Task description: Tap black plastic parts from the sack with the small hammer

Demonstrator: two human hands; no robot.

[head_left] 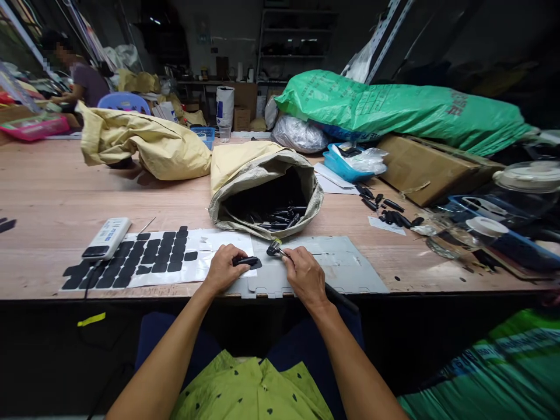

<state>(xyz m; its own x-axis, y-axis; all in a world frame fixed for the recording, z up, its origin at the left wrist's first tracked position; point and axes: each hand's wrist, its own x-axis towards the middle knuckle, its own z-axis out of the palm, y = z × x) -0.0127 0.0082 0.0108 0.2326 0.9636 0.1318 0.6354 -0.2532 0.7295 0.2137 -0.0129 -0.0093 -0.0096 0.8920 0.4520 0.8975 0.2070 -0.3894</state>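
Observation:
My left hand [224, 267] is closed around a small black plastic part [247, 262] and rests on a white backing sheet [214, 252] at the table's near edge. My right hand [303, 272] pinches a thin tool with a dark tip [274, 249], which points toward the black part. Both hands lie just in front of an open tan sack [266, 192] that holds several more black parts. Rows of black stickers [144, 258] cover the left half of the sheet. A grey peeled sheet [341, 265] lies under my right hand.
A white remote-like device [107, 238] lies left of the stickers. Loose black parts [389, 211] sit to the right, near a cardboard box [426, 166], a blue tray [345, 163] and a green sack [402, 108]. Another tan sack [140, 143] lies back left. A person [76, 73] sits far left.

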